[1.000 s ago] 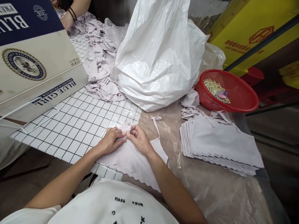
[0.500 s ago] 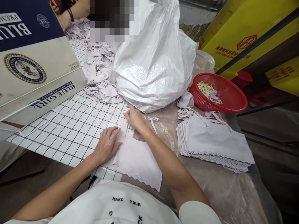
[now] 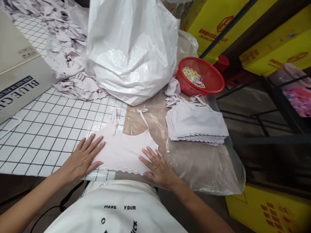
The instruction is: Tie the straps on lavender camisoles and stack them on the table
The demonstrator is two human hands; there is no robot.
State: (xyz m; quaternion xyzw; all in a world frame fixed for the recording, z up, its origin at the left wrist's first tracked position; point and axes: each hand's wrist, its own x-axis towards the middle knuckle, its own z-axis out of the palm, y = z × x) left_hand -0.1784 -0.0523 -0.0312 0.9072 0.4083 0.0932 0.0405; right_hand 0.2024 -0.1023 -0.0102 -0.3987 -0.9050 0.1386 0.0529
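A pale lilac camisole top (image 3: 126,150) with thin straps and a scalloped hem lies flat on the table in front of me, straps pointing away. My left hand (image 3: 84,155) rests on its left side, fingers spread. On its right side my right hand (image 3: 156,165) lies flat, fingers apart. Neither hand grips anything. To the right stands a neat stack of similar folded tops (image 3: 196,123), straps bunched at the far end.
A big white plastic bag (image 3: 133,58) stands behind the top. Beyond the stack sits a red basket (image 3: 213,81) with small pale pieces inside. A heap of crumpled lilac garments (image 3: 68,61) and a carton (image 3: 21,74) are at left. Yellow boxes (image 3: 218,22) stand at right.
My right hand has come back from the strap area to the garment's right side. My left hand has shifted left and flattened. The top now lies straighter, and the view has turned right.
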